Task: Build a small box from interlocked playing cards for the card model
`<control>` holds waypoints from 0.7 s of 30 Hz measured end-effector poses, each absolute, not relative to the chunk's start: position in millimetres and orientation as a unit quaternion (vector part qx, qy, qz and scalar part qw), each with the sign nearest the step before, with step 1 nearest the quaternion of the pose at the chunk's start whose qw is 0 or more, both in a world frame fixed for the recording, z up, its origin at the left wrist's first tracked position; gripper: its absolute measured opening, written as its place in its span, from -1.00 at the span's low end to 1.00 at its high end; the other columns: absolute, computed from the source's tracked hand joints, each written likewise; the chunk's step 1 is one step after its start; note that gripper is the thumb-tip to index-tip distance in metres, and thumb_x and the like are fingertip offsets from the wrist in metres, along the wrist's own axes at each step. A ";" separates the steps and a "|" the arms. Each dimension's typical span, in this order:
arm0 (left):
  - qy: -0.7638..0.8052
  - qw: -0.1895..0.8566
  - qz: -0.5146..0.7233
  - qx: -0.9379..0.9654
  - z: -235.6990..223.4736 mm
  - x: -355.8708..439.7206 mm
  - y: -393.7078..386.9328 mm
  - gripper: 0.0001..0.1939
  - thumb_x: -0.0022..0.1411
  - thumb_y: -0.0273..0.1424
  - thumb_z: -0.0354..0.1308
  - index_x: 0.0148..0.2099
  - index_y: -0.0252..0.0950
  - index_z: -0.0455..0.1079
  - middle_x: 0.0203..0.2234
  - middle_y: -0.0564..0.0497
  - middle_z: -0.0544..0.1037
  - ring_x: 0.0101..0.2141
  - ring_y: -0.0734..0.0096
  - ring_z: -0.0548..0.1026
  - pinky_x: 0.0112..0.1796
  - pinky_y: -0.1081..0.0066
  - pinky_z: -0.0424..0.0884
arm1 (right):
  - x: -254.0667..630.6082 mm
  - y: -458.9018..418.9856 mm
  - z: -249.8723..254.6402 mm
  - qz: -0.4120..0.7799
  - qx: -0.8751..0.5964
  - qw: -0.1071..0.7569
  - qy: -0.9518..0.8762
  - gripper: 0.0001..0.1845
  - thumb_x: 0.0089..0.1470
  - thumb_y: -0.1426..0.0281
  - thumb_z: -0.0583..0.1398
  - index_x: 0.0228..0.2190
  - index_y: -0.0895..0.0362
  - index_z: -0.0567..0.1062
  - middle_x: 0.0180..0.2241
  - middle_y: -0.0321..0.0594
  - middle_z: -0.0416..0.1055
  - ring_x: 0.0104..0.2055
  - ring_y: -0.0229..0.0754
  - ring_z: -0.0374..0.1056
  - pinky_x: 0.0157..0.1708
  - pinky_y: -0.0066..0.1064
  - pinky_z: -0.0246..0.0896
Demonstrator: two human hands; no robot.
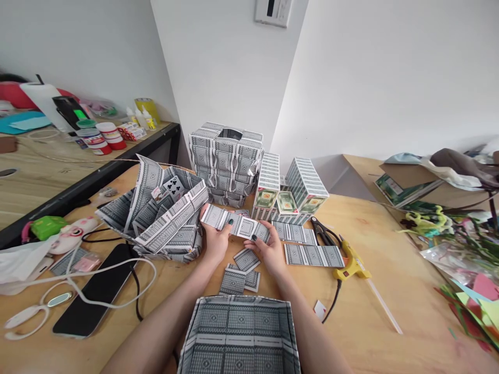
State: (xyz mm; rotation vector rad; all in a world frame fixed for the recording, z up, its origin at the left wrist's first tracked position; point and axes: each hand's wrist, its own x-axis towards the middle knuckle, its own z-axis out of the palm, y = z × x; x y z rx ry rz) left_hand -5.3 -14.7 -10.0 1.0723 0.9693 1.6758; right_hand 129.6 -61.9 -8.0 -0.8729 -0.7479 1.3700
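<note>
From where I'm standing, left hand (216, 236) is grasping the 10-o'clock end of the card strip (236, 224), right hand (272, 249) its 4-o'clock end, at 12 o'clock from the open box (239, 340), seemingly aligning it, the next move probably calling for a steady grip.

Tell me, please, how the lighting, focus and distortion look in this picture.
Head view: soft, fairly even light; the held playing-card strip reads fairly sharp. Head view: the white pillar's edges converge downward, suggesting wide-angle perspective. Head view: brownish-gray fabric near the right edge looks softer.
</note>
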 end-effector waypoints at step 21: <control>0.413 0.432 0.652 0.465 -10.6 -9.4 -13.8 -0.21 0.03 -0.52 0.13 0.21 -0.18 -0.24 -0.14 -0.08 0.44 -0.18 0.32 0.47 -0.09 0.20 0.36 | 139.4 -62.0 -5.7 0.617 -0.396 0.566 -0.377 -0.47 -0.14 0.35 0.25 -0.11 0.06 0.19 -0.43 -0.31 0.43 -0.53 -0.20 0.46 -0.51 -0.38 0.44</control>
